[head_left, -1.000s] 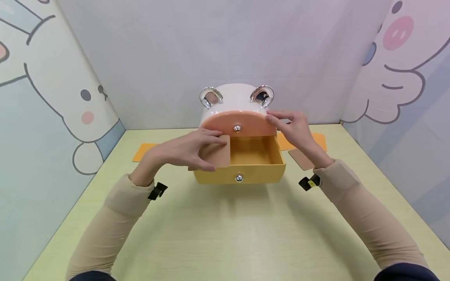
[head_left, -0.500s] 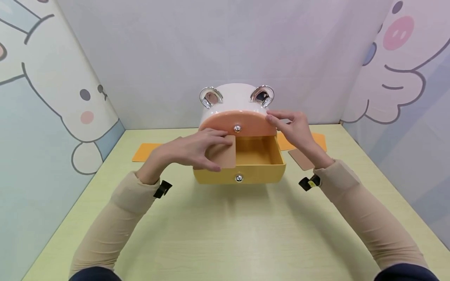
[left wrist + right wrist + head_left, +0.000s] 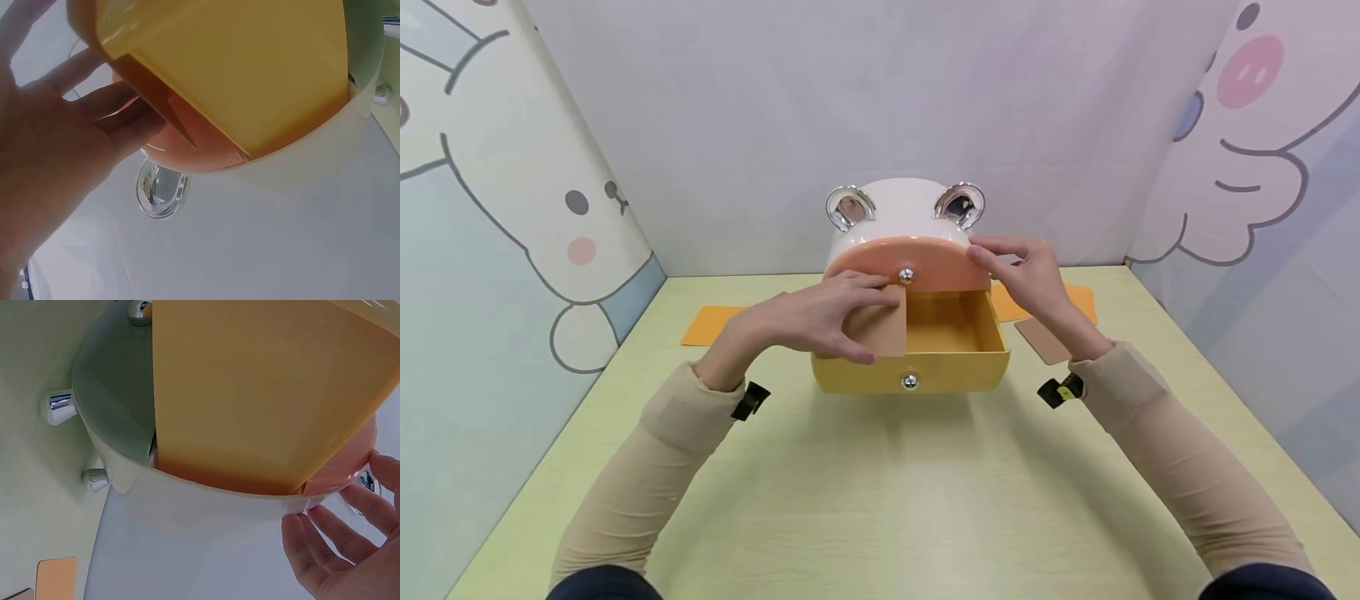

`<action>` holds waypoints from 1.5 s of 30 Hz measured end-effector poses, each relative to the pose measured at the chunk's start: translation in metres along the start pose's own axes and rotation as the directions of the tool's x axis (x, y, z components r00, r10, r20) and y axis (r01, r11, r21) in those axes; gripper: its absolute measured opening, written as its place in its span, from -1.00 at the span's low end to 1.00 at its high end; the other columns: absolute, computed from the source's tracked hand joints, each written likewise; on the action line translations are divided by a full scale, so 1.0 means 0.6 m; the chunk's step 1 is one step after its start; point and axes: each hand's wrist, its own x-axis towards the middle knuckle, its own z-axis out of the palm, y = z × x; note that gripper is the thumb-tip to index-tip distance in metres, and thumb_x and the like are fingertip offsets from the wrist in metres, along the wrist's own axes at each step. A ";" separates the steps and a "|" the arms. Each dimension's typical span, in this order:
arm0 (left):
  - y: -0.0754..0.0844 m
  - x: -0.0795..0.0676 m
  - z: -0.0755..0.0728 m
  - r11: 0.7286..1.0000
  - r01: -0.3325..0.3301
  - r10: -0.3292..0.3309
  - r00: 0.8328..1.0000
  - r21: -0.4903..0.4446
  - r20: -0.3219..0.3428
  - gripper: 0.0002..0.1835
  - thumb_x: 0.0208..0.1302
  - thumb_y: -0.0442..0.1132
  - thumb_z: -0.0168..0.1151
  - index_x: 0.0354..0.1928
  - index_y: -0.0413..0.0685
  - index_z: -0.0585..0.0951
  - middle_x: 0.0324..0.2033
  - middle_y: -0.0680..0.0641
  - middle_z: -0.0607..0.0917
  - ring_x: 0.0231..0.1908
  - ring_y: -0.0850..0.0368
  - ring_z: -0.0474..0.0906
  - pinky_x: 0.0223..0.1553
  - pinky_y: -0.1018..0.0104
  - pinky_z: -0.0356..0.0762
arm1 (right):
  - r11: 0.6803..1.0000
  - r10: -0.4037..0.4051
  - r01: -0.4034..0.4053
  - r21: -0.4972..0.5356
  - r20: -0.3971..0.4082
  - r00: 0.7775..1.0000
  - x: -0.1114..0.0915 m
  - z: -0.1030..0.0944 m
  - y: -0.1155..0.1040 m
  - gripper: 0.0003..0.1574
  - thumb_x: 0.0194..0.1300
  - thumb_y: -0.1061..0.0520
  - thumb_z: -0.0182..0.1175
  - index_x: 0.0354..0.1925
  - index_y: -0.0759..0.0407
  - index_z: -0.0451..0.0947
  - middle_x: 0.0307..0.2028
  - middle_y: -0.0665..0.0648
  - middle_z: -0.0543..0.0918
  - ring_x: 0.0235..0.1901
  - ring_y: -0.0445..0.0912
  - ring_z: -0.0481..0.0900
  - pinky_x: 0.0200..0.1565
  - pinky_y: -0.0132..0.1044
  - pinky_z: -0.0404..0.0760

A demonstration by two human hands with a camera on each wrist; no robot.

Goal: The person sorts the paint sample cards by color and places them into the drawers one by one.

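In the head view a small drawer cabinet (image 3: 904,204) has a white rounded top, silver ears and an orange upper drawer front (image 3: 936,262). Below it the yellow drawer (image 3: 955,372) is pulled out. My left hand (image 3: 816,317) pinches a flat tan card (image 3: 883,325) between thumb and fingers, over the drawer's left part. From the left wrist view the card (image 3: 159,103) appears nearly edge-on beside the drawer. My right hand (image 3: 1026,271) rests its fingertips on the cabinet's upper right edge; in the right wrist view its fingers (image 3: 340,528) touch the white shell.
An orange card (image 3: 707,325) lies on the table left of the cabinet. More orange cards (image 3: 1081,302) and a brown card (image 3: 1042,340) lie to the right, partly hidden by the right arm. Printed panels (image 3: 880,100) stand around the table (image 3: 895,500).
My left hand has moved right with the tan card, bringing it further over the yellow drawer, and lifted very slightly. The right hand and the cabinet have stayed in place.
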 end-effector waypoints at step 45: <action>-0.338 -0.058 0.107 0.801 0.537 -0.586 0.795 -0.266 -0.159 -0.38 0.27 -0.11 0.25 0.23 -0.40 0.40 0.23 -0.42 0.42 0.25 -0.34 0.29 0.26 -0.19 0.30 | 1.000 0.005 -0.006 0.005 0.006 1.000 -0.001 -0.004 0.005 -0.54 0.28 -0.14 0.24 0.06 0.02 0.65 0.06 0.11 0.69 0.10 -0.06 0.60 -0.17 -0.50 0.61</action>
